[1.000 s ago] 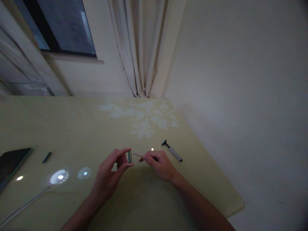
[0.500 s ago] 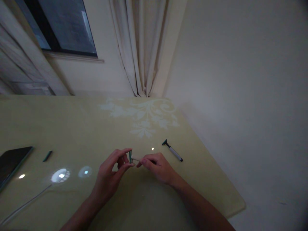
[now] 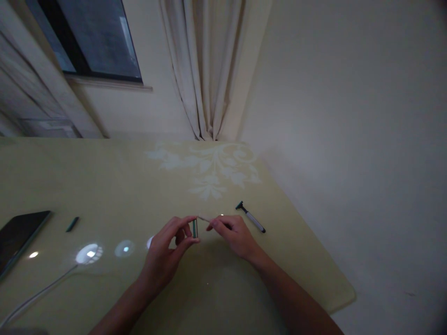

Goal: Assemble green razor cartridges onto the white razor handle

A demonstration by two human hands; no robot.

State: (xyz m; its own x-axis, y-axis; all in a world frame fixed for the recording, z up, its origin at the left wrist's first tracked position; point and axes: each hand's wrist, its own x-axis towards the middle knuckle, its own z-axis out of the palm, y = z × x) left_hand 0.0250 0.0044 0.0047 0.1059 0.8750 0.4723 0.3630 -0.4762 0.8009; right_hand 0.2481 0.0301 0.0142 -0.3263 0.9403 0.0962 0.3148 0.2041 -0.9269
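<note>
My left hand (image 3: 164, 249) pinches a small green and dark razor head (image 3: 195, 229) by its two ends, between thumb and fingers, and holds it upright above the table. Closed round a thin pale cotton swab (image 3: 205, 218), my right hand (image 3: 234, 235) is just to the right of it. The swab's tip is near the upper end of the razor head; whether they touch I cannot tell. A razor (image 3: 252, 217) with a grey and black handle and a green head lies on the table beyond my right hand.
On the left of the glossy table (image 3: 115, 186) lie a small dark green strip (image 3: 72, 224) and a dark flat device (image 3: 21, 232). A white cable (image 3: 38, 294) runs across the lower left. Wall and curtain (image 3: 209, 70) stand behind the table.
The swab's tip has moved from the middle of the razor head up to its upper end. My left hand has shifted slightly right with the razor head.
</note>
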